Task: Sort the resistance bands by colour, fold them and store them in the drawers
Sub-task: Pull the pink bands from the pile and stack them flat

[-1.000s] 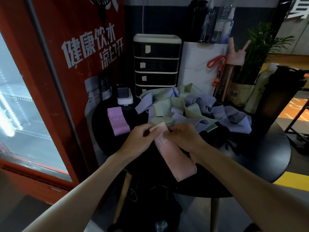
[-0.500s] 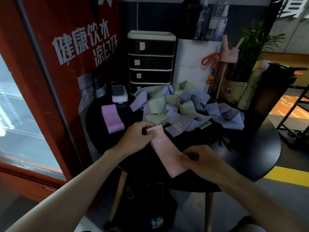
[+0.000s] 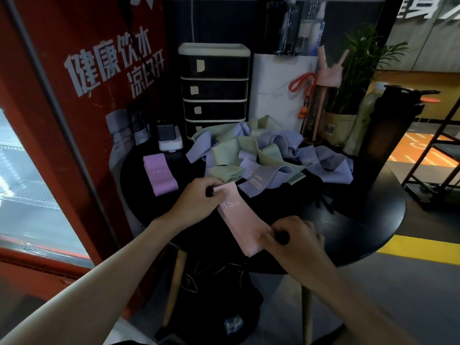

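A pink band marked 15 LB (image 3: 239, 220) lies stretched flat on the round black table (image 3: 361, 227). My left hand (image 3: 199, 202) pinches its far end and my right hand (image 3: 291, 237) pinches its near end. A purple band marked 10 LB (image 3: 160, 174) lies folded at the table's left. A loose heap of lilac and pale green bands (image 3: 263, 158) fills the table's middle. Behind it stands a black drawer unit (image 3: 215, 88) with white-edged drawers, all closed.
A red drinks cabinet (image 3: 74, 95) walls off the left. A small white device (image 3: 170, 140), a white box (image 3: 281, 93), bottles, a pink flask (image 3: 328, 78) and a potted plant (image 3: 358, 70) crowd the table's back. A dark bag (image 3: 219, 307) sits under the table.
My right hand has slid from the pink band's far end down to its near end, drawing the band out flat. My left hand stays on the far end.
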